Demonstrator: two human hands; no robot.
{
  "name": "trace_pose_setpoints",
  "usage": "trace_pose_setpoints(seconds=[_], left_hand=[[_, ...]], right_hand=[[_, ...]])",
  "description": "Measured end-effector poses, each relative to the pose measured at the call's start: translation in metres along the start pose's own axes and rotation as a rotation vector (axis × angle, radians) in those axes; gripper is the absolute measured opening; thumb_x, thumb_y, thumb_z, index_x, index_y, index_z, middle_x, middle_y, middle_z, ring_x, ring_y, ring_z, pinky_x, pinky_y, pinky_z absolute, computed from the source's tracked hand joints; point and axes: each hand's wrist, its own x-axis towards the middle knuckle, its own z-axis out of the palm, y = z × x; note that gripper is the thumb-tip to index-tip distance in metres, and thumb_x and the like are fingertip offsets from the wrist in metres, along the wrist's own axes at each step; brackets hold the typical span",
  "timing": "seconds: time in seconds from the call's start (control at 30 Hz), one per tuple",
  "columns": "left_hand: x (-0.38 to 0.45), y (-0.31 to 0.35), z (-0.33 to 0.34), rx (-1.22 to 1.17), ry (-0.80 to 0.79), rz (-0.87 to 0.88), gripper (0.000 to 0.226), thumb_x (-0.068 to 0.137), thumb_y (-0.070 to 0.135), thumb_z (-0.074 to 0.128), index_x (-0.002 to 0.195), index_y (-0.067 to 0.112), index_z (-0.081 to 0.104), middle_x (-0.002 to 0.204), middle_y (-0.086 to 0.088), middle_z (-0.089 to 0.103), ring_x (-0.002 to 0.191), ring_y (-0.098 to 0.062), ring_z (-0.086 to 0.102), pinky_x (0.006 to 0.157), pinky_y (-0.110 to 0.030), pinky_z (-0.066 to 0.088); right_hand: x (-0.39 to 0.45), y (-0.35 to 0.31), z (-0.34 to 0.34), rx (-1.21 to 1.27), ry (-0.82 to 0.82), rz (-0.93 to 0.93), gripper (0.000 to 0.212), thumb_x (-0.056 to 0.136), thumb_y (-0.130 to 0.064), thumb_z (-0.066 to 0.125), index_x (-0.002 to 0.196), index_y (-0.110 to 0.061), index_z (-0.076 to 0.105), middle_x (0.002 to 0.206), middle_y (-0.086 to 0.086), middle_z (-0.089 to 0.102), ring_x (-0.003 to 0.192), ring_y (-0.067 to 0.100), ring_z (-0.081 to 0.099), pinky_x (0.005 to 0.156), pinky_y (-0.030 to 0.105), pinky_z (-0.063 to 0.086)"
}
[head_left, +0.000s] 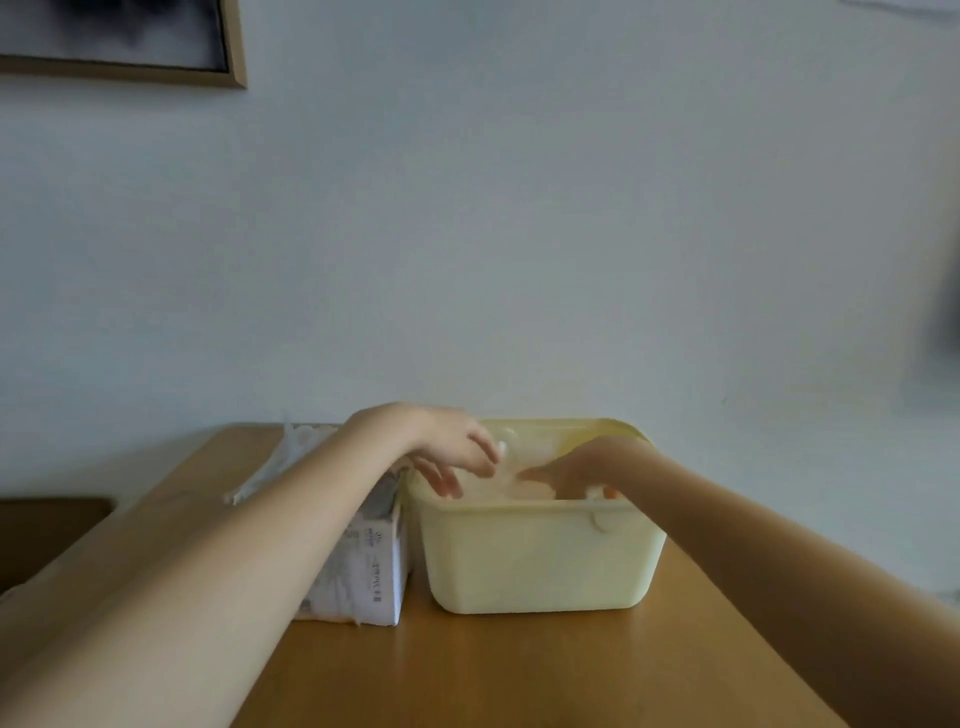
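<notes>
Tabletop (519, 675) bears yellow tub (535, 556), long axis left-right; left hand (452, 447) fingers loosely apart; right hand (582, 467) inside, grip hidden

Wooden table (519, 670), framed picture (119, 36) upper left on pale wall (519, 208)

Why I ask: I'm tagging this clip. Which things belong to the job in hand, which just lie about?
In the job: yellow plastic box, left hand, right hand, both reaching into it.
Lying about: tissue pack beside the box, framed picture, wooden table.
</notes>
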Motion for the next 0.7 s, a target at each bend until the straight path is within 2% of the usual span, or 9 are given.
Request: trace_pose_setpoints(seconds=[0.1, 0.17, 0.23, 0.3, 0.37, 0.43, 0.53, 0.6, 0.7], left_hand=[[-0.018, -0.019, -0.014, 0.011, 0.257, 0.097, 0.021, 0.093, 0.015, 0.05, 0.109, 0.023, 0.061, 0.114, -0.003, 0.061, 0.083, -0.015, 0.066, 0.057, -0.018, 0.048], [-0.03, -0.033, -0.023, 0.022, 0.379, 0.125, 0.022, 0.092, 0.012, 0.049, 0.104, 0.023, 0.064, 0.104, -0.002, 0.062, 0.083, -0.015, 0.064, 0.06, -0.019, 0.049], [-0.044, -0.048, -0.031, 0.048, 0.459, 0.124, 0.023, 0.092, 0.01, 0.05, 0.099, 0.024, 0.067, 0.098, -0.003, 0.065, 0.079, -0.015, 0.063, 0.063, -0.02, 0.049], [-0.057, -0.063, -0.037, 0.081, 0.492, 0.108, 0.025, 0.09, 0.008, 0.05, 0.093, 0.025, 0.067, 0.095, -0.003, 0.069, 0.08, -0.014, 0.064, 0.069, -0.023, 0.049], [-0.07, -0.074, -0.038, 0.094, 0.461, 0.076, 0.027, 0.088, 0.004, 0.051, 0.088, 0.026, 0.067, 0.096, -0.002, 0.071, 0.087, -0.014, 0.065, 0.081, -0.028, 0.051], [-0.08, -0.085, -0.037, 0.103, 0.413, 0.049, 0.027, 0.087, 0.002, 0.052, 0.091, 0.022, 0.069, 0.096, 0.002, 0.069, 0.093, -0.014, 0.063, 0.091, -0.03, 0.049], [-0.088, -0.099, -0.031, 0.06, 0.482, 0.055, 0.023, 0.088, 0.006, 0.056, 0.105, 0.015, 0.069, 0.103, 0.003, 0.065, 0.1, -0.012, 0.06, 0.094, -0.024, 0.045], [-0.089, -0.103, -0.029, 0.001, 0.532, 0.075, 0.023, 0.088, 0.009, 0.059, 0.109, 0.013, 0.067, 0.105, 0.002, 0.066, 0.1, -0.012, 0.06, 0.092, -0.022, 0.045], [-0.082, -0.101, -0.022, -0.039, 0.497, 0.072, 0.023, 0.087, 0.012, 0.061, 0.11, 0.014, 0.065, 0.1, 0.0, 0.067, 0.094, -0.012, 0.06, 0.093, -0.027, 0.047]], right_hand=[[-0.022, -0.007, -0.018, 0.139, 0.057, -0.107, 0.072, 0.089, -0.031, 0.062, 0.148, -0.033, 0.021, 0.136, 0.011, 0.049, 0.095, 0.026, 0.064, 0.081, 0.034, 0.055], [-0.039, -0.016, -0.034, 0.317, 0.166, -0.196, 0.054, 0.089, -0.02, 0.063, 0.139, -0.019, 0.042, 0.113, 0.013, 0.061, 0.073, 0.023, 0.066, 0.067, 0.029, 0.057], [-0.051, -0.032, -0.044, 0.413, 0.317, -0.295, 0.033, 0.091, -0.012, 0.059, 0.124, -0.008, 0.057, 0.095, 0.011, 0.065, 0.063, 0.019, 0.064, 0.059, 0.023, 0.055], [-0.059, -0.058, -0.046, 0.498, 0.43, -0.391, 0.025, 0.092, -0.008, 0.057, 0.114, 0.0, 0.062, 0.088, 0.012, 0.066, 0.062, 0.018, 0.063, 0.055, 0.019, 0.053], [-0.061, -0.089, -0.04, 0.528, 0.428, -0.462, 0.025, 0.091, -0.009, 0.057, 0.111, 0.006, 0.063, 0.084, 0.011, 0.066, 0.065, 0.016, 0.062, 0.055, 0.018, 0.051], [-0.059, -0.119, -0.032, 0.38, 0.403, -0.461, 0.03, 0.091, -0.018, 0.06, 0.109, 0.006, 0.064, 0.083, 0.007, 0.066, 0.076, 0.02, 0.064, 0.065, 0.022, 0.05], [-0.046, -0.141, -0.017, 0.019, 0.535, -0.359, 0.038, 0.084, -0.032, 0.067, 0.11, -0.005, 0.067, 0.101, 0.007, 0.065, 0.103, 0.024, 0.06, 0.083, 0.027, 0.044], [-0.036, -0.145, -0.012, 0.009, 0.582, -0.368, 0.028, 0.082, -0.024, 0.069, 0.105, -0.009, 0.069, 0.103, 0.007, 0.066, 0.097, 0.022, 0.058, 0.077, 0.023, 0.039], [-0.031, -0.151, -0.013, 0.046, 0.643, -0.371, 0.017, 0.082, -0.015, 0.067, 0.096, -0.009, 0.072, 0.103, 0.01, 0.069, 0.09, 0.022, 0.062, 0.073, 0.025, 0.045]])
